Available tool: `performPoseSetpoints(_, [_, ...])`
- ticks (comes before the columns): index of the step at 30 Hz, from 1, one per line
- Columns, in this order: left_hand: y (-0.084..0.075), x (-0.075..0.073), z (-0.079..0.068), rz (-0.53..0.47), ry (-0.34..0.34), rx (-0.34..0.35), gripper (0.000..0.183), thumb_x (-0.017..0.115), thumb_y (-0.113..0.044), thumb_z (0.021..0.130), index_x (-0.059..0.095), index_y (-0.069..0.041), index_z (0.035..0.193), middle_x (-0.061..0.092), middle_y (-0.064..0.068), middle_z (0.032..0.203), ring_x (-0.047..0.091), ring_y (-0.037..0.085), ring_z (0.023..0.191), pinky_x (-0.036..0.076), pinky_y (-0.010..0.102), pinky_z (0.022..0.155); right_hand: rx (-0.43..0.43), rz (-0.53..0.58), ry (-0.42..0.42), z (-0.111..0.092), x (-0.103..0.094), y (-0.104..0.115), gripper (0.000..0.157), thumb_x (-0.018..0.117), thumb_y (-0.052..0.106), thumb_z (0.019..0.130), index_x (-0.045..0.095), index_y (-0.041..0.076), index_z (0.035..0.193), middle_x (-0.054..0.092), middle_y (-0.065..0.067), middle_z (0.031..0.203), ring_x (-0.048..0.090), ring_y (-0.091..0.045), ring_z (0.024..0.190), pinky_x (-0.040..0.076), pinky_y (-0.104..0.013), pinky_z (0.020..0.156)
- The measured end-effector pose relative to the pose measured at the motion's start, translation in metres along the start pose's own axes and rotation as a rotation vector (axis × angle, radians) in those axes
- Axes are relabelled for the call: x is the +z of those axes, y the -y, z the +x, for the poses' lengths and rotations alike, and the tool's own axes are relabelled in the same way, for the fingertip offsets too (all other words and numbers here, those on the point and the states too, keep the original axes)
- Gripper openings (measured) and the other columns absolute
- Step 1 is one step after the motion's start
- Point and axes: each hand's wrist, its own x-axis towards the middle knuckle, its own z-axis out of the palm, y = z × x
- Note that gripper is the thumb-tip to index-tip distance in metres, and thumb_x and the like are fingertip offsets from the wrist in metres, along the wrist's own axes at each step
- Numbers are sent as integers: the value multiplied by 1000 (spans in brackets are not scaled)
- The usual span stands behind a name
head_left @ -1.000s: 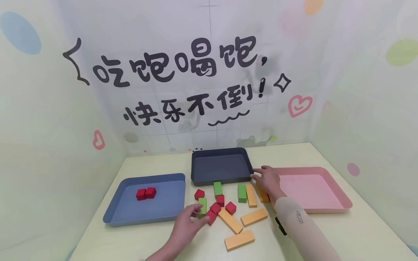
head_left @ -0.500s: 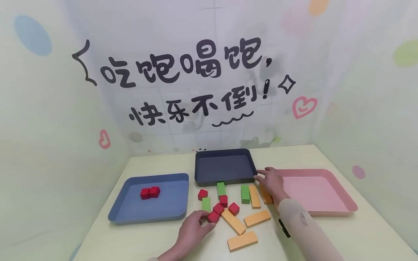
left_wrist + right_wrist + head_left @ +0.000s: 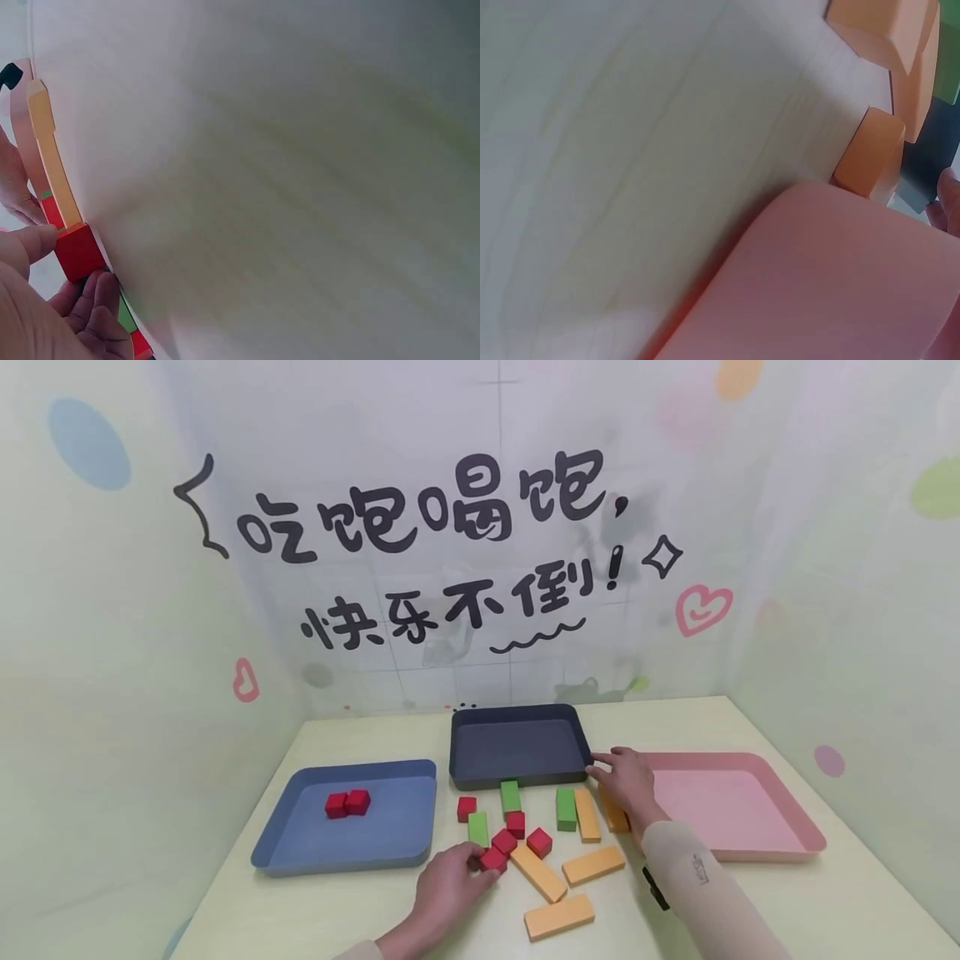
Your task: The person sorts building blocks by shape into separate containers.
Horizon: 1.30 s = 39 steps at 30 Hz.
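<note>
Three trays (image 3: 705, 802) around loose blocks (image 3: 558, 917)
From the blocks, the pink tray (image 3: 750, 814) lies at three o'clock, the blue tray (image 3: 375, 839) at nine, the dark tray (image 3: 517, 750) at twelve; the right hand (image 3: 628, 782), fingers apart, is by the dark tray's four o'clock corner, touch unclear; the left hand (image 3: 450, 880), at the group's nine o'clock, pinches one red cube (image 3: 492, 860) between thumb and fingertips; two more red cubes (image 3: 337, 807) sit in the blue tray

i see the left hand (image 3: 448, 883), loosely spread a second ago, now pinching a red cube (image 3: 493, 860) right of the blue tray (image 3: 367, 835).
</note>
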Motion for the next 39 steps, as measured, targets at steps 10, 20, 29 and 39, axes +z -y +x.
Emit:
performPoseSetpoints(10, [1,-22,-4,-145,119,-42,31,73,-32,73,65,-15,97,54,-6,80,48,13,64,41,27,51,25,-3,23,-5,0,0,38,59,35,86,63,12,117,44,-27,126,37,-47,114,32,-58,87])
performPoseSetpoints(20, [35,-79,29,-171,-18,3,37,72,-24,76,63,-11,109,55,-1,84,49,16,73,44,28,56,47,13,15,-9,3,1,39,59,34,86,62,12,118,43,-26,128,36,-46,116,31,-58,88])
performPoseSetpoints(29, [100,-133,80,-51,-37,12,31,68,-22,81,62,-10,109,60,4,90,54,18,74,45,31,60,32,12,0,-4,1,1,37,60,34,86,63,12,116,44,-27,127,37,-47,115,31,-59,87])
performPoseSetpoints(39, [124,-148,94,52,75,7,32,66,-21,83,61,-7,111,60,7,98,53,21,84,45,41,75,32,20,-3,-2,0,2,39,59,34,86,63,12,117,43,-26,127,37,-47,115,31,-59,87])
